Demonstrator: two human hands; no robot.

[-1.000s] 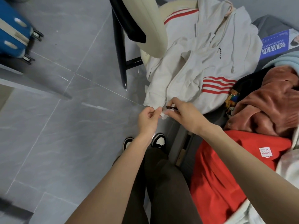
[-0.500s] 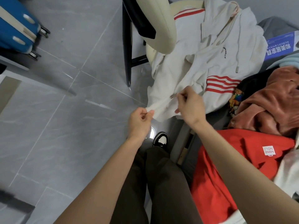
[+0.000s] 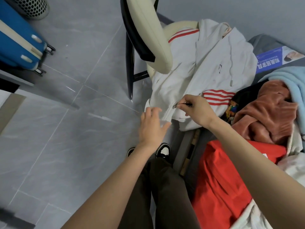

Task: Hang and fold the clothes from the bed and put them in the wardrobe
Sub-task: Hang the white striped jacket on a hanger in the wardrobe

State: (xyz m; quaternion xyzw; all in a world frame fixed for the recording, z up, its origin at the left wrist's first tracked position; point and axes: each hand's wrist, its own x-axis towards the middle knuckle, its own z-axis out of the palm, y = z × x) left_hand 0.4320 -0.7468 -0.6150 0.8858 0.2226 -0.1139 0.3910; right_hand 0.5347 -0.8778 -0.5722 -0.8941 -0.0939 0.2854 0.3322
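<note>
A white zip hoodie with red sleeve stripes lies spread over the bed corner and the chair seat. My right hand pinches its zipper pull near the hem, with the zip part-way up. My left hand hovers with spread fingers just left of the hem, its fingertips touching the bottom edge of the cloth. A red garment with a white label, a rust-brown fleece, a black printed piece and a pale blue cloth lie piled on the bed to the right.
A cream chair with black legs stands close beside the bed. A blue suitcase and a perforated bin sit on the grey tiled floor at the left. A blue leaflet lies on the bed. My shoes stand at the bed frame.
My right hand has drawn the zipper pull up from the hem. My left hand has let go of the hem corner it pinched and opened its fingers.
</note>
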